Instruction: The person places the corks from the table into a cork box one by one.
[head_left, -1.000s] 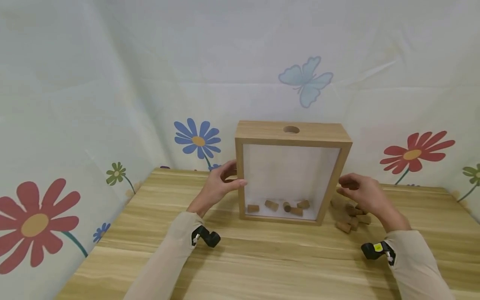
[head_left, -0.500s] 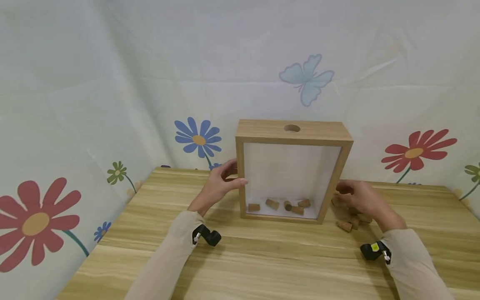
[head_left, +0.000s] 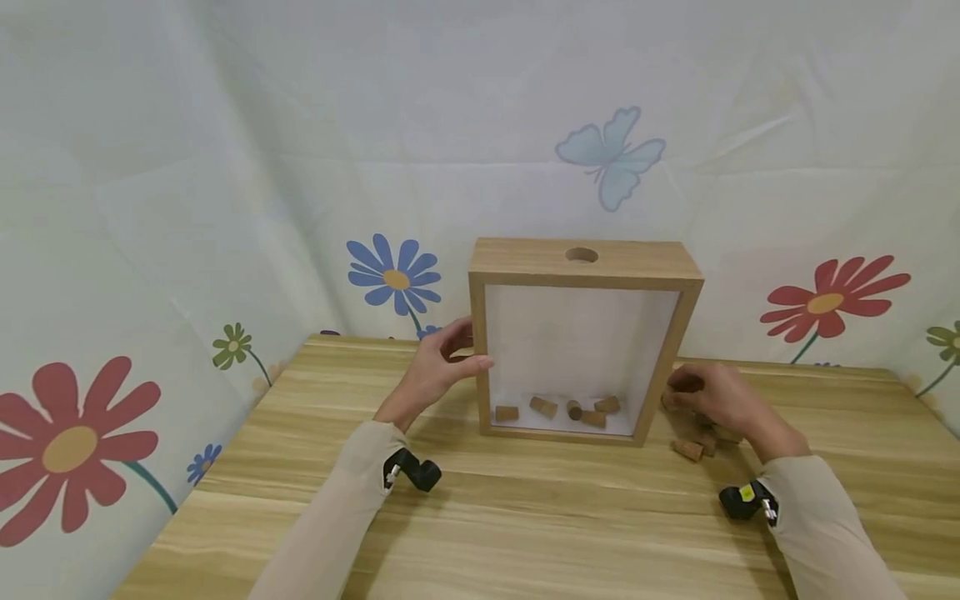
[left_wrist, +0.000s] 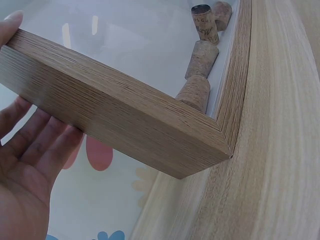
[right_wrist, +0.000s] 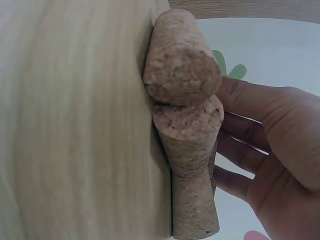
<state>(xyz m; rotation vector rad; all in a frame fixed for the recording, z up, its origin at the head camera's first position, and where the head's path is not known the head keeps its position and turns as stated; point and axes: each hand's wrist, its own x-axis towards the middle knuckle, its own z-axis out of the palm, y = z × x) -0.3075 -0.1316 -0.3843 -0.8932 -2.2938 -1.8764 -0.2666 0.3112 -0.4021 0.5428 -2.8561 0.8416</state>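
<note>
A wooden shadow box [head_left: 585, 358] with a clear front and a round hole in its top stands upright on the table. Several wine corks [left_wrist: 202, 60] lie along its bottom inside. My left hand [head_left: 435, 371] grips the box's left side, thumb on the front edge and fingers on the side. Outside the box's right side lies a small heap of loose corks [right_wrist: 187, 130]. My right hand [head_left: 720, 400] is down at this heap, with fingers and thumb reaching behind the nearest corks. Those corks hide its fingertips in the right wrist view, so whether it pinches one cannot be told.
The wood-grain table [head_left: 525, 517] extends in front of the box and to both sides. Behind it hangs a pale cloth [head_left: 450, 100] printed with flowers and a butterfly. One loose cork [head_left: 687, 450] lies at the heap's front edge.
My right hand has moved slightly down and left, onto the loose corks beside the box. The left hand keeps its grip, and the box has stayed in place.
</note>
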